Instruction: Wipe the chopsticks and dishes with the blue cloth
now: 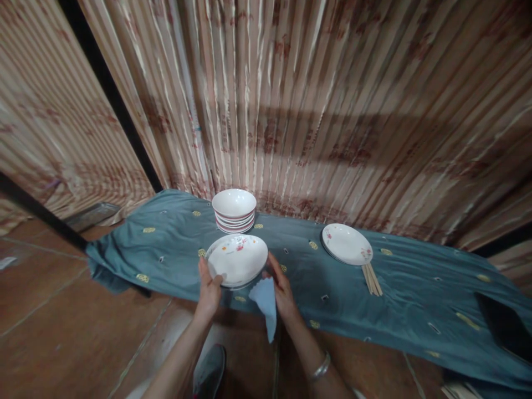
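Observation:
A white plate (238,259) with a floral print is held between my two hands above the near edge of the covered table. My left hand (209,291) grips its left rim, thumb on top and fingers underneath. At the right rim, my right hand (281,285) has a light blue cloth (266,305) hanging from it; the fingertips are partly hidden behind the plate. Just beyond the plate stands a stack of white bowls (234,209) with red bands.
To the right lie floral plates (348,244), stacked, with several chopsticks (372,279) beside them. A dark flat object (502,324) rests at the table's right end. The green patterned cloth (174,255) covers the table. Behind hangs a pleated curtain (282,111); dark poles (112,94) slant at the left.

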A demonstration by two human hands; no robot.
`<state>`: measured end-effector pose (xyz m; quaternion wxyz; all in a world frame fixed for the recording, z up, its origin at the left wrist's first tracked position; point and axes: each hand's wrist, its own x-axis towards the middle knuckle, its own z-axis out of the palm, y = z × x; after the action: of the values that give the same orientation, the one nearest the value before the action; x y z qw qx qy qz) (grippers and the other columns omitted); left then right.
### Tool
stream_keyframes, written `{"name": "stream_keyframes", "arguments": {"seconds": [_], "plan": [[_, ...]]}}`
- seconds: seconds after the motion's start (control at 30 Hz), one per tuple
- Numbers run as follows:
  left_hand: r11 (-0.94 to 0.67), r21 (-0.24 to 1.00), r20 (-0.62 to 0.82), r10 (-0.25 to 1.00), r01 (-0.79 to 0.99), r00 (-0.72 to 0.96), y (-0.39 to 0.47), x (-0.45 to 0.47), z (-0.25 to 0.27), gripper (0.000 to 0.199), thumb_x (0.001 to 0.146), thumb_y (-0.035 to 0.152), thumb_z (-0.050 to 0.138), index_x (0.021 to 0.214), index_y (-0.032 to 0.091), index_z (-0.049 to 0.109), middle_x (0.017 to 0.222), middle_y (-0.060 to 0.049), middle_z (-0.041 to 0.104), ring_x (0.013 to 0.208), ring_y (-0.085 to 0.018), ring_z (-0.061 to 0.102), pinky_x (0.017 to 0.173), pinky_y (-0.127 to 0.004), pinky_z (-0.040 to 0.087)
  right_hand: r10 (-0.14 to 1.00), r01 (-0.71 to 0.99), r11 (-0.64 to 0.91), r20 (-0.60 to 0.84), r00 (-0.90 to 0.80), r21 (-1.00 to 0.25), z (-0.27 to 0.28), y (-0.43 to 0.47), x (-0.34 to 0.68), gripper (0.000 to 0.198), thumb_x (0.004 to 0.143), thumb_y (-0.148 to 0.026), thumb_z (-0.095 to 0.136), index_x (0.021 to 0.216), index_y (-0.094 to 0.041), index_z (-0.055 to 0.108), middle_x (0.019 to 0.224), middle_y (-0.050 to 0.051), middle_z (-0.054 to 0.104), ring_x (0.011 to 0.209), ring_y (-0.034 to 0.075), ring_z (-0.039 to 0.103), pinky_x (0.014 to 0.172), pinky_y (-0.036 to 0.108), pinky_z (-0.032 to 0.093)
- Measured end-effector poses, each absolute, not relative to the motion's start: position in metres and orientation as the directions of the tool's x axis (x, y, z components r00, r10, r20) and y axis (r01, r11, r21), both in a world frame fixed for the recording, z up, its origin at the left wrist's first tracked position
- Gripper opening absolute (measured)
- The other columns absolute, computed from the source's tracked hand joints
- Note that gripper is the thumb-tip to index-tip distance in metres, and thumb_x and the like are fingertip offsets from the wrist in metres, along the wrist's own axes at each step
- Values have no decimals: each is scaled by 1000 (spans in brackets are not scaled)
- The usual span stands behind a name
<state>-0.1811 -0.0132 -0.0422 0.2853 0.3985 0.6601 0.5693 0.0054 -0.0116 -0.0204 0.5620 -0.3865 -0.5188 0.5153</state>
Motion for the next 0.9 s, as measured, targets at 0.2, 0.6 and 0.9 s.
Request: {"name": "stream_keyframes", "arguments": {"seconds": [0.2, 0.6, 0.9], "plan": [[74, 979, 34, 856, 188, -515, -14, -178, -37, 88, 69, 26, 51, 148, 14, 14, 158, -10, 10, 143, -25, 4, 115, -39, 4, 994, -268, 98, 83, 70, -958, -25, 0, -5, 41, 75, -41, 65, 111, -22, 62, 104, 6, 69, 91, 21, 64, 82, 35, 52], [-10, 957, 152, 867, 289, -475, -24, -170, -26, 85, 74, 23, 49, 148, 9, 10, 158, -13, 2, 144, -22, -3, 115, -38, 1, 987, -112, 147, 138, 84, -983, -20, 4, 1, 24, 70, -31, 62, 91, -19, 66, 88, 4, 70, 83, 20, 63, 79, 32, 49], [-1, 932, 188, 856, 362, -482, -27, -166, -26, 89, 74, 22, 50, 148, 9, 3, 158, -15, 0, 144, -25, -4, 115, -41, -1, 982, -27, 117, 112, 153, -993, -15, 1, -1, 29, 68, -23, 57, 95, -18, 63, 92, 5, 70, 86, 20, 63, 81, 33, 49]]}}
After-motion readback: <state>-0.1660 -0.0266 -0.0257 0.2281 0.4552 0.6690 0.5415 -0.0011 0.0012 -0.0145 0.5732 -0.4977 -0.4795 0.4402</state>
